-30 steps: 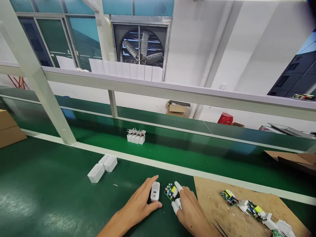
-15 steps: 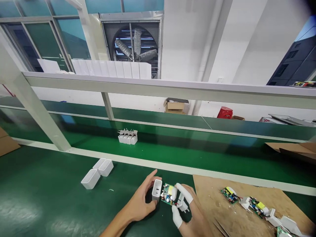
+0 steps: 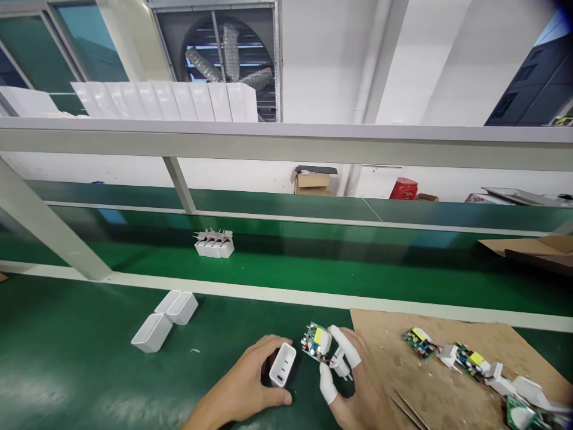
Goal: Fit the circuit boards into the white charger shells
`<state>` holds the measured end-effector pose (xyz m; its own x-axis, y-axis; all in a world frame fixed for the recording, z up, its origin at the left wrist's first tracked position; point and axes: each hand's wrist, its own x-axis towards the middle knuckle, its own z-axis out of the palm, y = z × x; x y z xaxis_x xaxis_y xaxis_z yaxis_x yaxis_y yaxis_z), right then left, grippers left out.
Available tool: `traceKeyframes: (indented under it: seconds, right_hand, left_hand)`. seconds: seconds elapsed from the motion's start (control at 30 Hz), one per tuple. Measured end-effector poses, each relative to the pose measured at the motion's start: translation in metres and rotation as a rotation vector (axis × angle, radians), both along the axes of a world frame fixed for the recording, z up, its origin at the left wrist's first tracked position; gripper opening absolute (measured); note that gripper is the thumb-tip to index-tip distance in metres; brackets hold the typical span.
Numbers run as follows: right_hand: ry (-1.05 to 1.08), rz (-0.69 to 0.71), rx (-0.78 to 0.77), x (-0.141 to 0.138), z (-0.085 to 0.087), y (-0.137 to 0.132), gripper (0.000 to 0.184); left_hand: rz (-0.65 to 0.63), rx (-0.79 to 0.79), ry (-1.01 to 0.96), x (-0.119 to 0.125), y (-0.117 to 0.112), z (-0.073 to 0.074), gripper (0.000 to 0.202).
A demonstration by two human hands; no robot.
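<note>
The left hand (image 3: 248, 377) grips a white case (image 3: 282, 365); the right hand (image 3: 360, 385) pinches a plug (image 3: 341, 364), so its circuit board (image 3: 317, 341) (presumably on purpose) sticks out free.

Workbench (image 3: 80, 358): three charger casings (image 3: 154, 334) are standing clustered near its far edge, left of the left hand (image 3: 253, 376).
Left hand: is holding another casing (image 3: 283, 365), left of the circuit board (image 3: 316, 341).
Right hand (image 3: 364, 388): is holding that board and its plug (image 3: 341, 364) by the mat's (image 3: 389, 352) left edge.
Mat: tweezers (image 3: 409, 409) are lying near its left edge; circuit boards (image 3: 472, 363) are stretching toward its right edge.
Belt (image 3: 304, 275): is lying behind the workbench, carrying a casing row (image 3: 215, 246), with cardboard (image 3: 532, 248) well rightward.
</note>
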<state>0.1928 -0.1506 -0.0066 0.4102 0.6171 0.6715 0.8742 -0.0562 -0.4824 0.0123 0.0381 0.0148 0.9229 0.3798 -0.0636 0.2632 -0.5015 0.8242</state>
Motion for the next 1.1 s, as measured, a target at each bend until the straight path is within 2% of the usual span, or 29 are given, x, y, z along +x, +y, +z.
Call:
traceKeyframes:
  seconds: [0.07,0.13,0.27,0.37,0.73,1.1]
  right_hand:
    - [-0.031,0.028,0.016,-0.003,-0.001,0.001,0.063]
    - [-0.063,0.067,0.022,-0.008,-0.001,0.002,0.062]
    - [-0.155,0.134,0.024,-0.017,-0.003,0.005,0.065]
    - [-0.172,0.126,0.005,-0.019,-0.004,0.006,0.068]
    - [-0.246,0.115,0.028,-0.02,0.0,0.012,0.076]
    - [-0.302,0.088,0.022,-0.021,0.022,0.009,0.069]
  left_hand:
    - [0.056,0.092,-0.065,0.005,-0.004,-0.002,0.066]
    - [0.102,0.223,-0.163,0.009,-0.008,-0.006,0.069]
    - [0.075,0.377,-0.284,0.009,-0.011,-0.014,0.068]
    - [0.061,0.439,-0.315,0.009,-0.01,-0.015,0.069]
    - [0.008,0.483,-0.332,0.011,-0.015,-0.015,0.067]
    - [0.008,0.476,-0.301,0.014,-0.018,-0.011,0.069]
